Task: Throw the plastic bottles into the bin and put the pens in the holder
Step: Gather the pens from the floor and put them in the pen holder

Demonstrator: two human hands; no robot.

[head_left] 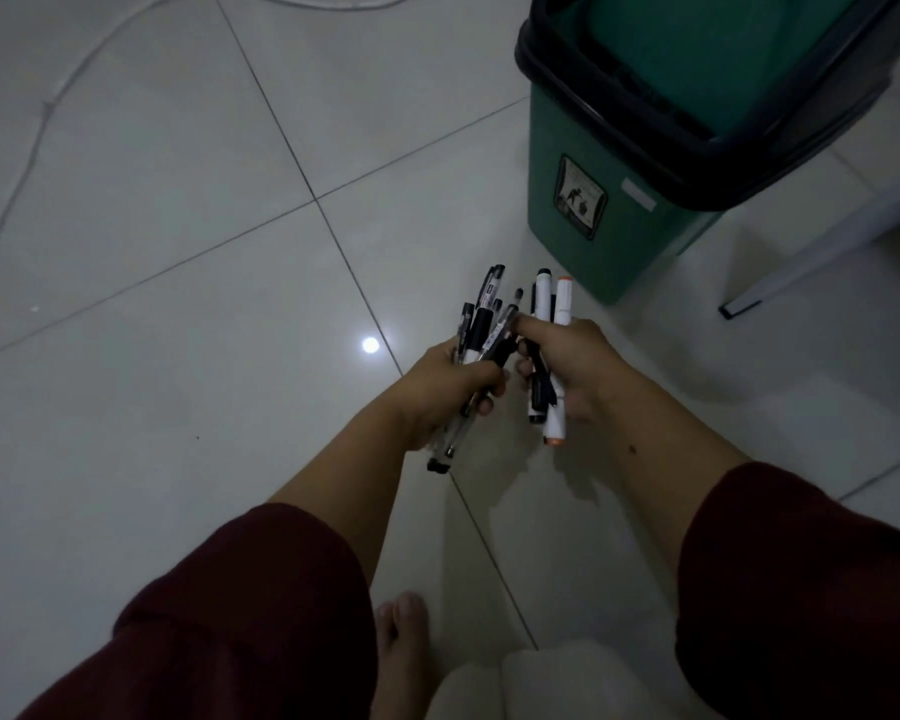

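Observation:
My left hand (445, 392) is closed around a bunch of several black and clear pens (481, 324), their tips fanned out above my fingers. My right hand (575, 368) grips two white markers (552, 304), one with an orange cap, plus a black pen. Both hands are held close together above the tiled floor. A green bin (630, 220) with a black rim stands just beyond them at the upper right, its top open. No plastic bottle and no pen holder are in view.
A white cable (37, 142) snakes across the floor tiles (178, 252) at the upper left. A white furniture leg (780, 283) stands right of the bin. My bare foot (404, 636) and a pale cushion-like object (541, 683) are at the bottom.

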